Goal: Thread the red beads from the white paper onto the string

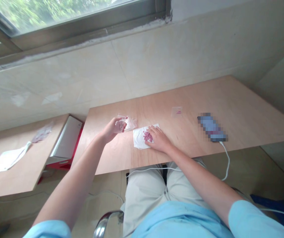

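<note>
My left hand [111, 130] is raised a little over the table and closed on a small clear plastic bag [120, 125]. Beside it lies a pile of similar clear bags [131, 123]. A loose heap of small dark-pink beads [147, 136] rests on a white paper sheet [138, 140]. At the right edge of that heap is my right hand [160, 139], its thumb and fingers apart and lying around the beads. Whether a bead sits under its fingertips is too small to tell. Farther back, a small clear bag with a few pink beads [178, 112] lies flat.
A phone-like device [212, 128], blurred out, lies at the right with a white cable [228, 162] hanging off the table's front edge. On the left, a second table [15, 178] carries white papers [9, 158] and a plastic bag [42, 133]. A wall and window stand behind.
</note>
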Motion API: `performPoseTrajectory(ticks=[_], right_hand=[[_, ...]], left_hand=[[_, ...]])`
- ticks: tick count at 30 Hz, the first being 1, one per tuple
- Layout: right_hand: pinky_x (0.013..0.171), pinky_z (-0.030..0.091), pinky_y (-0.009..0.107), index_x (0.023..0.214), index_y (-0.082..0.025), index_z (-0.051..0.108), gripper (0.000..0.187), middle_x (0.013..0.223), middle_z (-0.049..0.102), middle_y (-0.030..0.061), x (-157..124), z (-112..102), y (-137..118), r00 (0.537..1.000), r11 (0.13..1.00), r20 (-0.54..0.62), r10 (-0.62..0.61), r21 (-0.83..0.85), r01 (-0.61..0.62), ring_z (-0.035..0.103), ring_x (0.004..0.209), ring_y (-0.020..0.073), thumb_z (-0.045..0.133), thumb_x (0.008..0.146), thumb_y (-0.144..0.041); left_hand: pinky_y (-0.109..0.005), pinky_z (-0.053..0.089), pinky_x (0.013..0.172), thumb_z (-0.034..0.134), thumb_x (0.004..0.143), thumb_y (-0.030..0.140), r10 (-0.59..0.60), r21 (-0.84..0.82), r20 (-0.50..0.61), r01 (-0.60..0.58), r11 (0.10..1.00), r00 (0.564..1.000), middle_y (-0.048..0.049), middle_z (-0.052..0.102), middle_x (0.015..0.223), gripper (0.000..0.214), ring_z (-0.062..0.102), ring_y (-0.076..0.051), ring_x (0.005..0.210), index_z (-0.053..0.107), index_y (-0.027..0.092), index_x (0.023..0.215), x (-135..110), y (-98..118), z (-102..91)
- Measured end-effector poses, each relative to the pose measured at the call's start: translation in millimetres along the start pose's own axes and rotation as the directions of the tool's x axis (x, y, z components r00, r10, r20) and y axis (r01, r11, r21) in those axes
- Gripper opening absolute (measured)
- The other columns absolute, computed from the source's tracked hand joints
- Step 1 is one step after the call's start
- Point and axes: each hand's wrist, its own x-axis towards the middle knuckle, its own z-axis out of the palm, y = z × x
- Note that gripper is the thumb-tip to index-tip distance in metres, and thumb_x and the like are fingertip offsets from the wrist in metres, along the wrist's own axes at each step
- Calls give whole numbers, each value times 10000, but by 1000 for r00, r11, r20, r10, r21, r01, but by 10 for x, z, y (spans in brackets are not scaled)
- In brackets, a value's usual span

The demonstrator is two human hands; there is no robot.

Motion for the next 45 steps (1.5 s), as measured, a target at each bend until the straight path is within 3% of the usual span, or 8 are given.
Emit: performPoseTrajectory(ticks=[4, 9, 17, 29, 33, 37, 41, 45], right_hand=[[1228, 193, 510, 1427, -155, 499, 615, 1510, 467, 170, 3, 16, -9, 1000, 1000, -6, -4, 23, 5, 352, 1453, 310, 637, 879, -397], [1221, 214, 528, 1416, -160, 511, 598, 1511, 465, 170, 10, 30, -36, 1000, 1000, -17, 3, 13, -3, 367, 1444, 315, 642, 880, -392], [1217, 226, 536, 1406, -180, 519, 583, 1502, 475, 162, 39, 42, -76, 1000, 1000, -3, 12, -2, -12, 382, 1434, 316, 645, 877, -390], [1213, 271, 474, 1383, -208, 527, 585, 1502, 473, 142, 102, 39, -115, 999, 999, -38, 33, 41, -31, 388, 1432, 288, 680, 861, -423], [1144, 378, 427, 1358, -208, 527, 498, 1388, 563, 137, 282, -169, 224, 968, 985, -205, 142, 128, -117, 499, 1334, 261, 624, 897, -370], [1115, 383, 449, 1325, -152, 549, 425, 1306, 597, 159, 578, -680, 910, 880, 957, -389, 272, 17, -288, 532, 1272, 272, 511, 924, -291], [1113, 351, 473, 1284, -105, 597, 456, 1332, 558, 219, 757, -1130, 1474, 881, 889, -301, 364, -169, -425, 496, 1287, 318, 551, 841, -200], [1020, 415, 418, 1003, -142, 702, 244, 1126, 649, 188, 777, -1280, 1673, 884, 874, -234, 404, -185, -449, 581, 1123, 298, 633, 771, -173]], left_hand=[[-422, 489, 957, 505, 866, 335, 205, 368, -253, -102, 924, 946, -126, 675, 1161, 437, 624, -259, 1066, 617, 161, 1251, 221, -226, -238], [-478, 372, 1129, 501, 836, 212, 397, 733, -206, -128, 668, 894, -150, 566, 1378, 557, 510, -297, 1302, 526, 156, 1389, 404, -600, -217], [-549, 188, 1214, 391, 955, 266, 397, 813, -141, -123, 569, 907, -175, 329, 1602, 597, 264, -304, 1502, 343, 130, 1535, 506, -1113, 99], [-664, 74, 1182, 246, 1037, 392, 409, 870, -33, -175, 460, 912, -84, 317, 1623, 557, 175, -353, 1526, 280, 270, 1579, 474, -1109, 174], [-691, 46, 1170, 298, 1019, 466, 400, 886, -2, -184, 426, 917, -73, 299, 1631, 589, 149, -390, 1524, 275, 291, 1580, 481, -1104, 158], [-704, 42, 1161, 316, 1007, 508, 399, 896, -3, -175, 409, 917, -72, 283, 1637, 617, 135, -407, 1523, 253, 303, 1585, 469, -1086, 156], [-661, 60, 1188, 316, 1000, 548, 410, 900, -21, -162, 405, 912, -92, 247, 1647, 676, 154, -377, 1527, 181, 275, 1603, 476, -1103, 138], [-587, 84, 1225, 330, 998, 560, 469, 894, -58, -163, 417, 881, -158, 224, 1644, 771, 181, -332, 1530, 71, 177, 1614, 505, -1155, 103]])
